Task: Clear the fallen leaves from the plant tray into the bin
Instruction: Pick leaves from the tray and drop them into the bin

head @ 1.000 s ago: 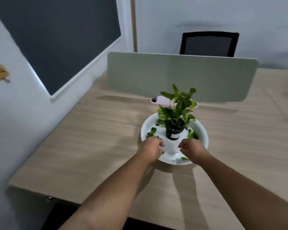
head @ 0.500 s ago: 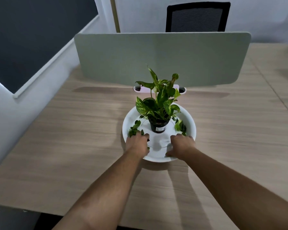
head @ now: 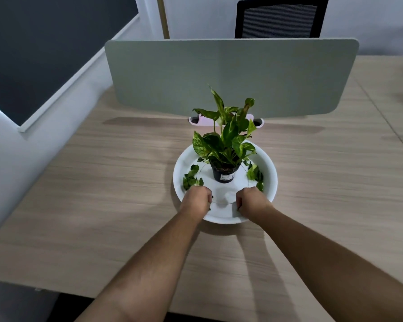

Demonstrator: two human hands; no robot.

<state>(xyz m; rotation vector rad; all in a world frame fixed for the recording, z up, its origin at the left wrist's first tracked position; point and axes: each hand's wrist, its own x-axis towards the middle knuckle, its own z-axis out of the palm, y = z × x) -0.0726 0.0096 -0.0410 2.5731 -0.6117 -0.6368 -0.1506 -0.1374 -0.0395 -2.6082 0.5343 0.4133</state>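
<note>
A round white plant tray (head: pixel 271 173) sits on the wooden desk with a potted green plant (head: pixel 225 145) in a black pot at its middle. Fallen leaves (head: pixel 191 176) lie on the tray's left side, and more fallen leaves (head: pixel 255 174) lie on its right. My left hand (head: pixel 196 201) is closed in a fist on the tray's near left, with dark leaf scraps poking out at its fingers. My right hand (head: pixel 251 202) is closed on the near right, a dark scrap at its fingertips. A small pink and white bin (head: pixel 193 119) stands behind the plant, mostly hidden.
A grey-green divider panel (head: pixel 230 75) stands across the desk just behind the bin. A black office chair (head: pixel 279 18) is beyond it. A white wall with a dark window runs along the left. The desk (head: pixel 102 182) edge is near my elbows.
The camera has come closer and tilted down. Both hands slid a little further onto the tray's near part and tightened into fists. The leaf by my right wrist is no longer visible.
</note>
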